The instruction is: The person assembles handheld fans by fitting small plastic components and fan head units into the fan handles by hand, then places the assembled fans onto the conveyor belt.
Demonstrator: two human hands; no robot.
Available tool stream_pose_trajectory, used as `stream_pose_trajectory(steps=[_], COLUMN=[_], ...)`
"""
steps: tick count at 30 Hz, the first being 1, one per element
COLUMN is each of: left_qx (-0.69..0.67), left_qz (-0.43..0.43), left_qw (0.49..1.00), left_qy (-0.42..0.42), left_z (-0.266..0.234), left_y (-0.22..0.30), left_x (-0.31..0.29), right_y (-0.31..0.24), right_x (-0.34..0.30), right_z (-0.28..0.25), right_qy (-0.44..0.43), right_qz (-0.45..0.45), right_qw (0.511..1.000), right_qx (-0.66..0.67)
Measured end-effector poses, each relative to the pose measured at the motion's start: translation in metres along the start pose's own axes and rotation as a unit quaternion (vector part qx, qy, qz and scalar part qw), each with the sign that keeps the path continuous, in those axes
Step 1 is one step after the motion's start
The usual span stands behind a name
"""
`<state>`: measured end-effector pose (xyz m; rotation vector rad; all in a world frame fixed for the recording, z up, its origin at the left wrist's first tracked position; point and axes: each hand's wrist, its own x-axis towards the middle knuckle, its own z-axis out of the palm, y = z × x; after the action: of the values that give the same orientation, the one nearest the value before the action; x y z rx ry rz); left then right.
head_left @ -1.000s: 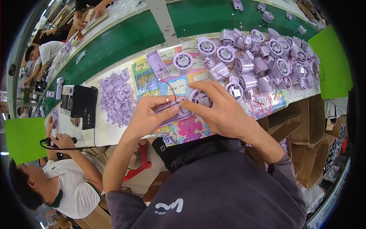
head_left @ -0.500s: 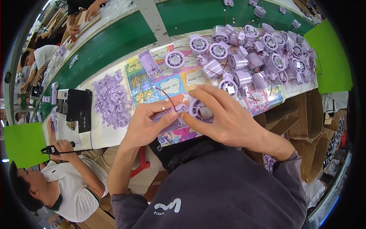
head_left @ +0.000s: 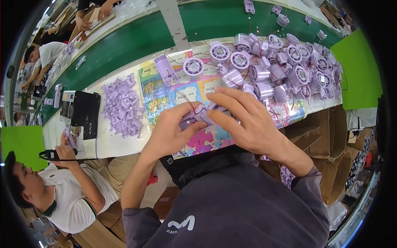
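I am pinching a lilac housing (head_left: 193, 118) between my left hand's (head_left: 167, 129) thumb and forefinger, above the patterned mat (head_left: 182, 95); its long axis is running roughly left to right, its right end pointing under my right hand's (head_left: 251, 124) curved fingers, whose grip I cannot tell

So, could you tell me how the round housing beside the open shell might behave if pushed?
The round housing stands grille-up, so it would probably slide first. Tipped, its curved wall might roll. Its plastic look suggests stiffness.
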<state>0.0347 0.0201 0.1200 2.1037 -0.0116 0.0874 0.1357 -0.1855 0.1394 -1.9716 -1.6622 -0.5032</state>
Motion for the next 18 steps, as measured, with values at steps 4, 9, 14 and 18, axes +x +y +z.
stream_pose_trajectory(steps=[4,9,14,18], left_qx=[-0.131,-0.156,-0.145,-0.032], left_qz=[-0.076,-0.084,-0.105,-0.141], left_qw=[0.988,0.984,0.982,0.967], left_qy=[0.034,0.027,0.068,0.212], left_z=[0.009,0.0,-0.023,-0.066], left_y=[-0.015,-0.044,-0.062,-0.09], left_x=[-0.008,-0.014,-0.012,0.028], right_y=[0.001,0.007,0.016,0.039], right_x=[0.003,0.012,0.029,0.04], right_z=[0.011,0.037,0.066,0.108], right_qy=[-0.023,-0.035,-0.026,-0.001], right_qz=[0.005,0.033,0.065,0.187], right_qw=[0.999,0.996,0.991,0.98], right_qx=[0.024,0.081,0.117,0.068])
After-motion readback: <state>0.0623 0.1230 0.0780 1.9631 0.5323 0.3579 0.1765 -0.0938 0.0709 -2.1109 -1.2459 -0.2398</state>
